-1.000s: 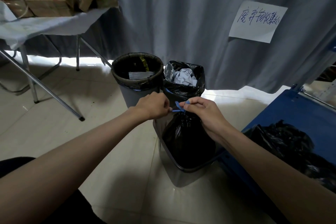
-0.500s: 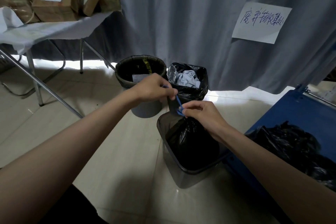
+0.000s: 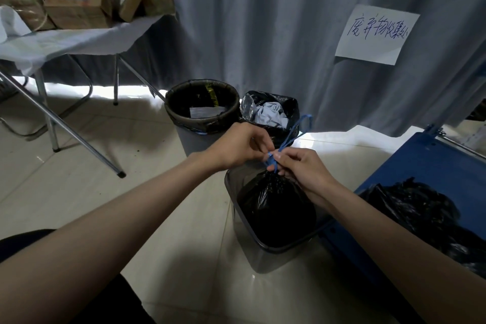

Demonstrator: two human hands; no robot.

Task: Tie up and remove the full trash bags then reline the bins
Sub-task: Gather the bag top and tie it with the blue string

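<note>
A person looks down at their own two bare arms reaching over a grey bin [image 3: 265,258] on a pale tiled floor. Inside it sits a full black bag [image 3: 276,208], its mouth gathered into a tight neck at the top. The hands meet at that neck, nearly touching. The left hand [image 3: 236,147] pinches a blue drawstring [image 3: 273,162] with curled fingertips. The right hand [image 3: 302,168] pinches the same string just beside it, thumb and fingers closed on the cord. A loop of the string [image 3: 299,126] stands up and away from the hands, probably the slack of a knot being formed, though the crossing itself is too small to read. Holding the neck close on both sides keeps the bag shut while the tie is made, and leaving the bag in the bin keeps it upright.

Behind stand two more bins, touching each other: a round one [image 3: 202,118] with a dark liner folded over its rim, and a squarer one [image 3: 271,113] holding crumpled pale waste. Both appear untied. To the right, black bags [image 3: 426,218] lie in a blue cart [image 3: 434,166]. A grey curtain [image 3: 263,21] carries a handwritten paper sign [image 3: 376,34]. At upper left, cardboard boxes [image 3: 79,0] sit on a folding table [image 3: 65,42].
</note>
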